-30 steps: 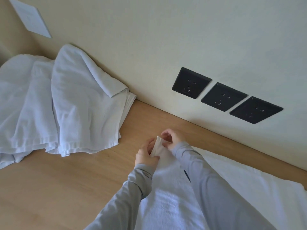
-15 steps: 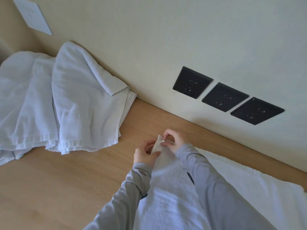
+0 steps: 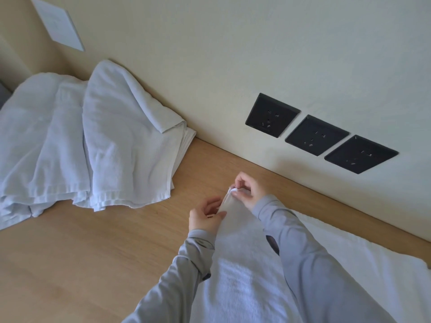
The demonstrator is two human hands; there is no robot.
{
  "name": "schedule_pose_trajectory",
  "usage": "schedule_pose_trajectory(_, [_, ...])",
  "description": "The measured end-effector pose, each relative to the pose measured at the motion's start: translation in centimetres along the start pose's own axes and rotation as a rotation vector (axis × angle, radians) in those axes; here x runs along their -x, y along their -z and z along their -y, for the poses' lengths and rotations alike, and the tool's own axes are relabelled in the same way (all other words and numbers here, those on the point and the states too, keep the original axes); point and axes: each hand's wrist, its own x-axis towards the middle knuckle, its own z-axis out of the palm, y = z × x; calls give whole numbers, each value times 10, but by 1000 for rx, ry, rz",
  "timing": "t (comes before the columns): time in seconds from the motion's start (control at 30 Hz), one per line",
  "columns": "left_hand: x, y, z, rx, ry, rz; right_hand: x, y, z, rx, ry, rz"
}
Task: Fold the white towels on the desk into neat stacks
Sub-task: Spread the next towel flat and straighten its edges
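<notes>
A white towel (image 3: 242,264) lies spread on the wooden desk (image 3: 93,252) in front of me, reaching from the lower middle to the right edge. Its far corner is lifted off the desk. My left hand (image 3: 205,216) pinches that corner from the left side. My right hand (image 3: 248,188) pinches the tip of the same corner from the right, thumb and fingers curled on the hem. Both grey sleeves cover part of the towel. A heap of loosely draped white towels (image 3: 93,145) sits at the back left against the wall.
The cream wall (image 3: 233,54) runs close behind the desk, with three black sockets (image 3: 317,134) just above the desktop to the right. A white plate (image 3: 58,26) is mounted on the wood panel at the upper left. Bare desktop lies between the heap and my hands.
My two hands have drawn slightly apart along the towel's lifted corner, the right one moving toward the wall. The heap has not moved.
</notes>
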Motion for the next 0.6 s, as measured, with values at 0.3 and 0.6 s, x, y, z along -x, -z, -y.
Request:
schedule_pose_trajectory(0.3, [-4,-5,-8,-43,97,-18,0,-4,-5,-26,-132,2])
schedule_pose_trajectory(0.6, [5,1,-5,131,46,109,2,11,5,-55,-96,82])
